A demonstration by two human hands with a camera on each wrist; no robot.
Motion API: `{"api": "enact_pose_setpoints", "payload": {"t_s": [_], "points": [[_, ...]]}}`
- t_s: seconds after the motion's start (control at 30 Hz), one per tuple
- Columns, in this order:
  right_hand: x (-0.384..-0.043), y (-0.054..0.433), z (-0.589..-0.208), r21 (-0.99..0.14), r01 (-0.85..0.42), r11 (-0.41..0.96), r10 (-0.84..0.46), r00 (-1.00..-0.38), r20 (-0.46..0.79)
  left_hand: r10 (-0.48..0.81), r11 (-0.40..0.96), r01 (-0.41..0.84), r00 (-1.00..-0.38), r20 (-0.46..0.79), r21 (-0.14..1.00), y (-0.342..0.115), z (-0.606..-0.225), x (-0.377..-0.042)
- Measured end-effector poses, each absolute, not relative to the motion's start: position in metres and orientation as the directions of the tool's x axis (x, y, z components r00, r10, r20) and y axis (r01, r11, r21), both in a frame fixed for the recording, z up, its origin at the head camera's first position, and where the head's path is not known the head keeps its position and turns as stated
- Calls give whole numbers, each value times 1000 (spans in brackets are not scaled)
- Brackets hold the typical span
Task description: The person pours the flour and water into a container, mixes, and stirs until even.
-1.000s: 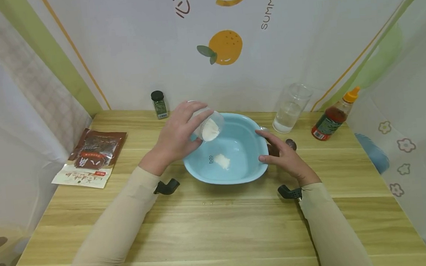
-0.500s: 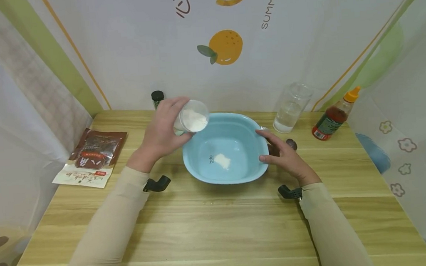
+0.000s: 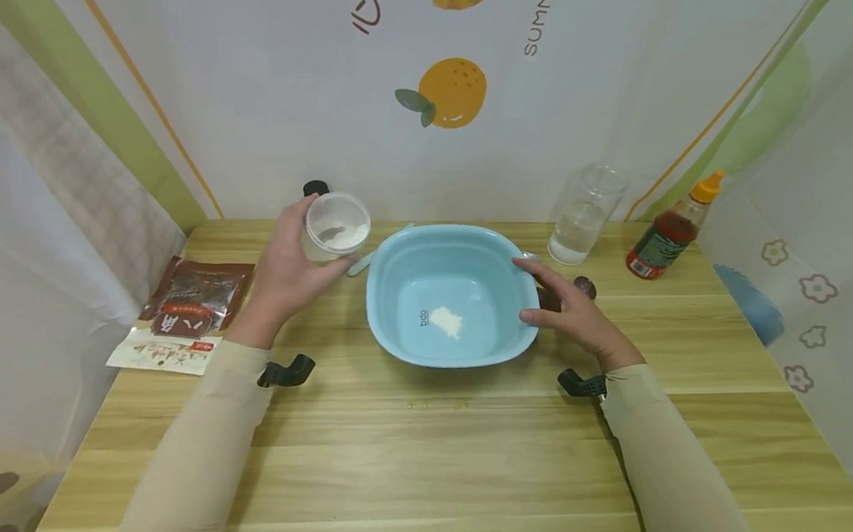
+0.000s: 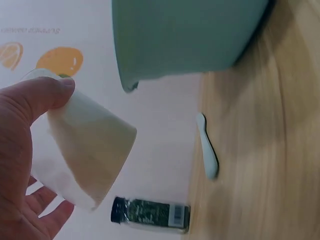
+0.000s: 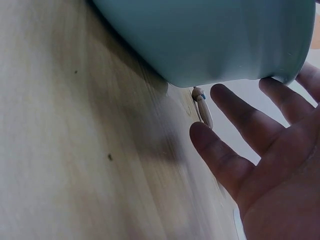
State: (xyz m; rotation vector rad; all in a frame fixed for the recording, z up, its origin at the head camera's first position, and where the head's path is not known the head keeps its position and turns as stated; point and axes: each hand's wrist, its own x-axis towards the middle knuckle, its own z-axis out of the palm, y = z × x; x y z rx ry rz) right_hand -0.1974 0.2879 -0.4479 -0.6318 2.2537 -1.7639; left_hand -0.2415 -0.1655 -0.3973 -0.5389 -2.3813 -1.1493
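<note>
My left hand (image 3: 279, 265) grips a clear plastic cup (image 3: 338, 223) of white powder, left of the light blue basin (image 3: 378, 303). The left wrist view has this cup (image 4: 95, 145) tilted, its powder banked against one side, thumb and fingers around it. A small heap of white powder (image 3: 446, 321) lies on the basin floor. My right hand (image 3: 577, 321) touches the basin's right rim with its fingertips. In the right wrist view its fingers (image 5: 245, 117) are spread and fairly straight against and beside the basin's outer wall (image 5: 210, 45).
A pale green spatula-like tool (image 4: 207, 147) lies by the basin, near a black-capped seasoning jar (image 4: 150, 212). Back right are a tall glass of clear liquid (image 3: 577, 225) and a red sauce bottle (image 3: 665, 235). A brown food packet (image 3: 199, 296) lies left, a dark knob (image 3: 584, 287) behind my right hand.
My left hand has drawn the cup leftward from over the basin, turning it more upright beside the jar. The right hand stays at the rim, and the powder heap looks the same.
</note>
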Motion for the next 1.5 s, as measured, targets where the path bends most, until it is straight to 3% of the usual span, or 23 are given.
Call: {"api": "enact_pose_setpoints", "payload": {"t_s": [0.6, 1.5], "points": [[-195, 292, -452, -953, -207, 221, -442, -892, 91, 5, 597, 288, -934, 356, 749, -195, -419, -246], [-196, 289, -447, -957, -190, 221, -446, -892, 74, -47, 620, 165, -968, 246, 767, -212, -440, -251]]}}
